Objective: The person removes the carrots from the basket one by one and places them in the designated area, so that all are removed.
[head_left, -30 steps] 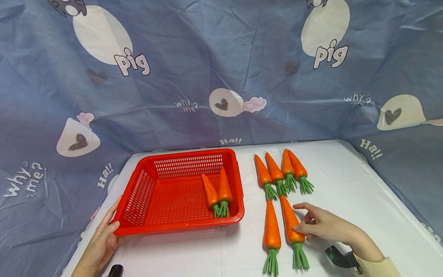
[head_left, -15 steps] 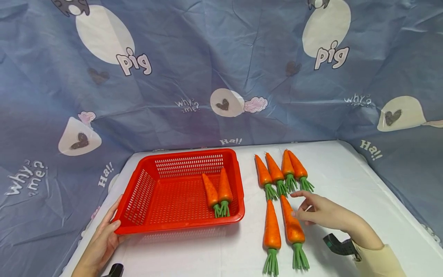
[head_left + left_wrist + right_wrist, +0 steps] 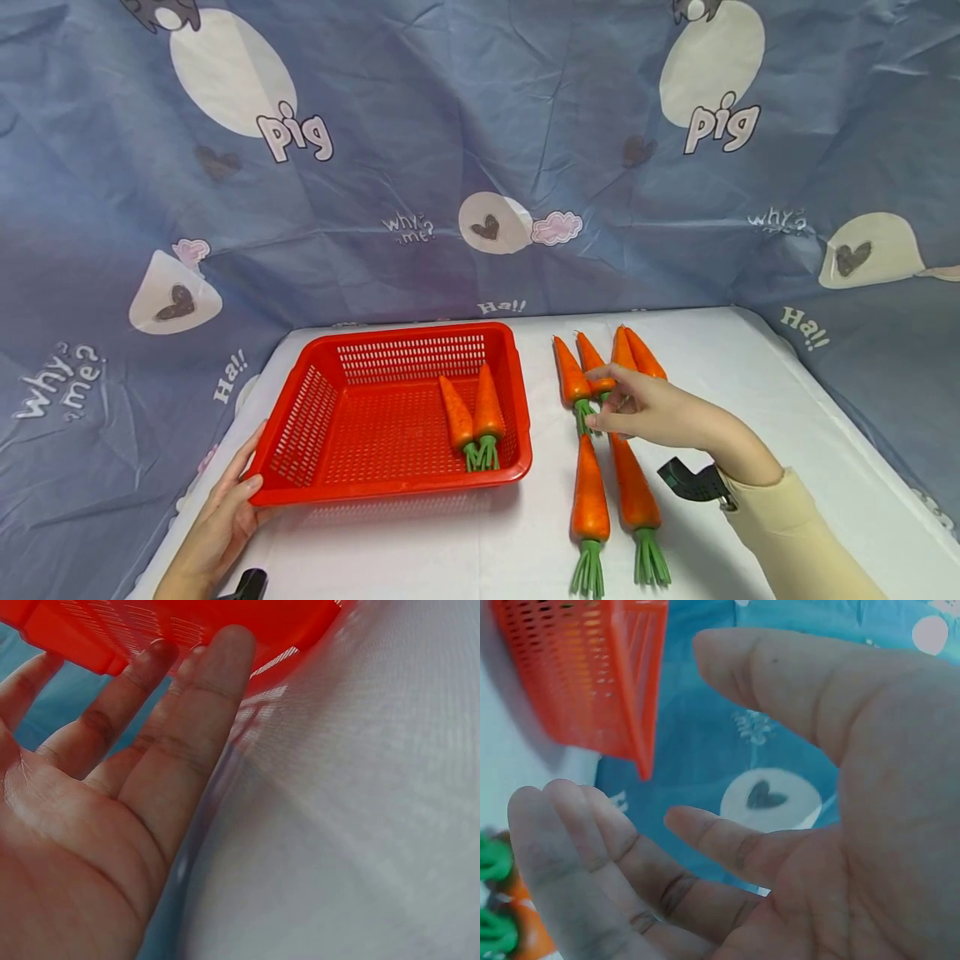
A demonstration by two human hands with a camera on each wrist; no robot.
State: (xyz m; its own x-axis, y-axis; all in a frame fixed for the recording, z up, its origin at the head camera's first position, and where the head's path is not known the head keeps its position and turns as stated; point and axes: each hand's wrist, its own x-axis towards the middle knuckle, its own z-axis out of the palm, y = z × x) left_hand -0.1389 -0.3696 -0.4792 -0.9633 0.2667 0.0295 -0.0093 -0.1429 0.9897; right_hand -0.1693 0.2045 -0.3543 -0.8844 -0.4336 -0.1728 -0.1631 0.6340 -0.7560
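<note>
In the head view my left hand (image 3: 221, 517) holds the front-left corner of a red plastic basket (image 3: 390, 487). Its thumb lies at the front rim and the other fingers at the left side; the left wrist view shows fingertips against the red basket wall (image 3: 150, 622). Two carrots (image 3: 488, 412) with green stems lie inside, at the right. My right hand (image 3: 667, 408) hovers over carrots on the white table, fingers loosely bent and spread, nothing between them. Beneath and behind it is a row of several carrots (image 3: 572, 383), partly covered. Two more carrots (image 3: 590, 500) lie in front.
A white cloth covers the table (image 3: 405, 554). A blue printed curtain (image 3: 420, 142) rises behind it and at both sides. The basket's right wall (image 3: 577, 675) stands left of my right hand, as the right wrist view shows.
My right hand has left the front right carrot, which stays in place, and moved back and left to the rear row. The left hand and basket keep their place.
</note>
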